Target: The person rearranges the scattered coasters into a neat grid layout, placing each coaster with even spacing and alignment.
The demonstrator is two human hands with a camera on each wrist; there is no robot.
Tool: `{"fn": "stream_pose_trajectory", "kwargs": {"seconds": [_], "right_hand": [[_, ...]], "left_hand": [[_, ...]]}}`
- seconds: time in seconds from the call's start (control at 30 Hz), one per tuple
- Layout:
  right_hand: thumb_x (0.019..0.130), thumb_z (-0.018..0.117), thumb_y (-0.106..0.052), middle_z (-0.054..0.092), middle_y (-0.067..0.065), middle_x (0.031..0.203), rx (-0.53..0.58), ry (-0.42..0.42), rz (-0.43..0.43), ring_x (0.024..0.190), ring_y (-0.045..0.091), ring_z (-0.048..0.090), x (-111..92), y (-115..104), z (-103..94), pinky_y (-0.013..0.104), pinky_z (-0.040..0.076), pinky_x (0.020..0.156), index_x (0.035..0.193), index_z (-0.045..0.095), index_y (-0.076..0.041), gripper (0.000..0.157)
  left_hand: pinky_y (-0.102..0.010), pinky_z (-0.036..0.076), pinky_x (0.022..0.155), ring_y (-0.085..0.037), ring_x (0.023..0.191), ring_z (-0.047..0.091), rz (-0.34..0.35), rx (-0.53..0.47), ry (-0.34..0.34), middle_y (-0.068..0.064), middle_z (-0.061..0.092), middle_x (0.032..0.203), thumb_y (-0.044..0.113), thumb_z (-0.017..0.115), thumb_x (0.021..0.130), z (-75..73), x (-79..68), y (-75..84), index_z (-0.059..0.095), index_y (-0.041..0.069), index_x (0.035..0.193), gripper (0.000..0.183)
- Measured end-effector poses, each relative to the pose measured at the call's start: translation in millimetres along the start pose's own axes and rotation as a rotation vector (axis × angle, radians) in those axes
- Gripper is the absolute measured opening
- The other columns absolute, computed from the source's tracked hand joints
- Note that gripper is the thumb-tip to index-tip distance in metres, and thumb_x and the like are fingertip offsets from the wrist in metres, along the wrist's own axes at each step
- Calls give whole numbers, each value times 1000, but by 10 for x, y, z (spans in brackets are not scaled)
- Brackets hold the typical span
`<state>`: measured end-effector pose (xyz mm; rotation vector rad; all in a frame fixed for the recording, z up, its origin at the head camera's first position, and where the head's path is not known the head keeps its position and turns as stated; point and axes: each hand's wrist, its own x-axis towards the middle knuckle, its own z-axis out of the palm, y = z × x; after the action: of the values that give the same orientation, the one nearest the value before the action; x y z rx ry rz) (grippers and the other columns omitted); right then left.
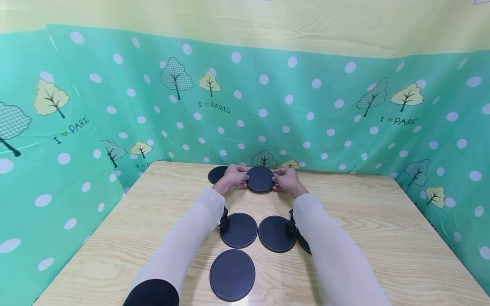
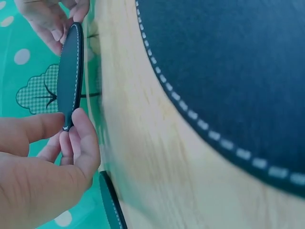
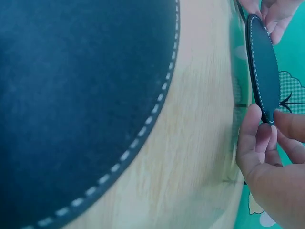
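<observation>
Near the table's far edge, both hands hold one round dark coaster with pale stitching round its rim. My left hand pinches its left edge between thumb and fingers. On the opposite edge, my right hand has the same kind of pinch. The left wrist view shows this coaster nearly edge-on, raised over the wood; so does the right wrist view, with the coaster spanning the two hands. Just left of the left hand lies another dark coaster, partly covered by that hand.
Nearer to me, a coaster and a second coaster lie side by side on the wooden table. Another coaster is mostly hidden under the right sleeve. One more coaster lies closest. A green patterned cloth hangs behind the table.
</observation>
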<state>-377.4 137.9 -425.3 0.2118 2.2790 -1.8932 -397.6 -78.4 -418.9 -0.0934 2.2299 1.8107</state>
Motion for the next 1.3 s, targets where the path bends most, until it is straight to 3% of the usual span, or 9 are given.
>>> {"fn": "stream_pose_trajectory", "kwargs": {"seconds": [0.23,0.43,0.57,0.8,0.97,1.3], "right_hand": [[103,54,5,54,17,122,6,-36,-23,89,22,58,-10,-23,-21,39,62,85,142,53,0,40],[103,46,7,52,19,124,12,-75,-58,97,25,56,-51,-61,-61,47,59,97,143,50,2,40],[102,48,9,53,20,129,-18,-81,-75,101,26,58,-65,-80,-90,48,58,98,143,50,3,41],[101,54,8,51,22,130,-24,-113,-71,95,23,59,-70,-109,-146,37,62,90,143,50,3,42],[100,54,10,51,22,124,-15,-138,-89,90,21,60,-80,-129,-183,28,63,78,143,49,5,43],[99,54,12,52,20,117,-36,-166,-130,89,21,59,-151,-151,-235,52,57,100,142,50,7,43]], "left_hand": [[-40,63,85,-20,80,64,-11,-44,-22,-14,59,123,-7,62,97,-52,-10,45,62,1,130,34],[-40,63,88,-19,80,63,-19,-72,-32,-13,57,120,-8,63,96,-62,-23,69,61,0,128,33],[-41,63,88,-19,80,63,-12,-86,-36,-13,58,119,-8,64,96,-60,-27,70,61,0,127,33],[-46,60,95,-19,79,63,-10,-115,-39,-13,58,117,-7,65,95,-60,-55,70,62,1,126,32],[-44,61,92,-19,79,62,-3,-132,-53,-14,59,117,-7,65,96,-77,-105,98,61,0,125,31],[-43,61,95,-19,88,63,22,-161,-91,-15,55,128,-8,64,96,-108,-198,107,61,-2,127,32]]}}
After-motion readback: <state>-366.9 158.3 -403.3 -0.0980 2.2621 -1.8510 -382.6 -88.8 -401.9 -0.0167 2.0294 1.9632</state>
